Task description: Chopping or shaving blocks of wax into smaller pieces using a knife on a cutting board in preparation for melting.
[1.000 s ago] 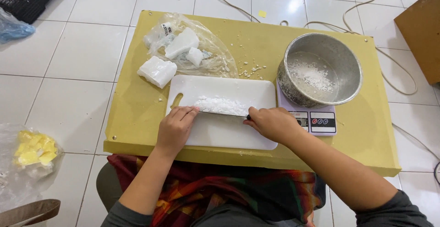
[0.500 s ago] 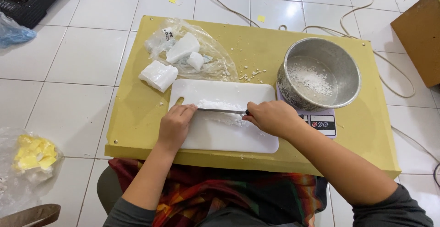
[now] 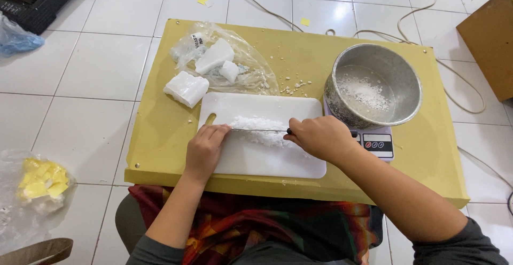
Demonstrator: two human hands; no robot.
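A white cutting board [image 3: 256, 160] lies on a low yellow table [image 3: 160, 136]. On it sits a pile of chopped white flakes [image 3: 262, 128]. My right hand [image 3: 318, 136] grips the dark handle of a knife [image 3: 259, 131] whose blade lies flat across the pile. My left hand [image 3: 206, 147] presses its fingertips on the blade's tip end. A white wax-like block [image 3: 186, 88] rests just beyond the board's left corner. Two more chunks [image 3: 216, 59] lie on a clear plastic bag [image 3: 251, 72].
A metal bowl [image 3: 374, 86] with white flakes stands on a small digital scale [image 3: 377, 144] at the right. A cardboard box [image 3: 491, 35] and cables [image 3: 465, 88] lie on the tiled floor. A bag of yellow pieces [image 3: 37, 182] sits at the left.
The knife and both hands have shifted slightly toward me across the flake pile; more of the pile now shows beyond the blade.
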